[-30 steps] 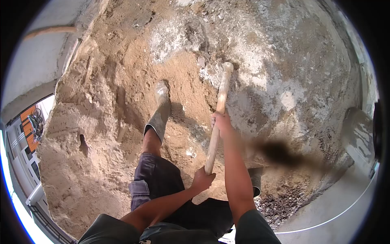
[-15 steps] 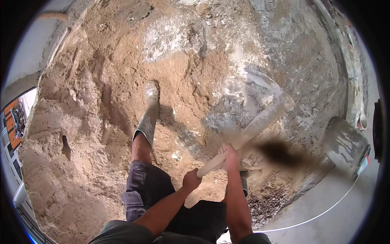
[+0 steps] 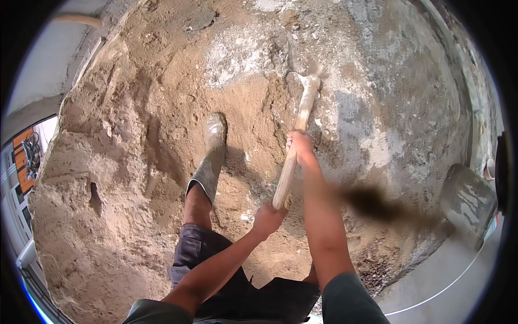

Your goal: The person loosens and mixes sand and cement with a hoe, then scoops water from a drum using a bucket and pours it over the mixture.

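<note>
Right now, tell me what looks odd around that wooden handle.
A dark, blurred smudge beside the right forearm looks odd: it has no clear edges while the ground around it is sharp. Possibly dirt on the lens. The wooden handle shows no visible break.

Tool's head [image 3: 314, 71] blurred, partly hidden

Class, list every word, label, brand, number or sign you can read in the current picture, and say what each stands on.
None: no text can be read.
No lettering shows on the wooden handle, the boot or the shorts.
The coloured patch by the grey container is too small to tell whether it bears print.
The bike is too small to read.
</note>
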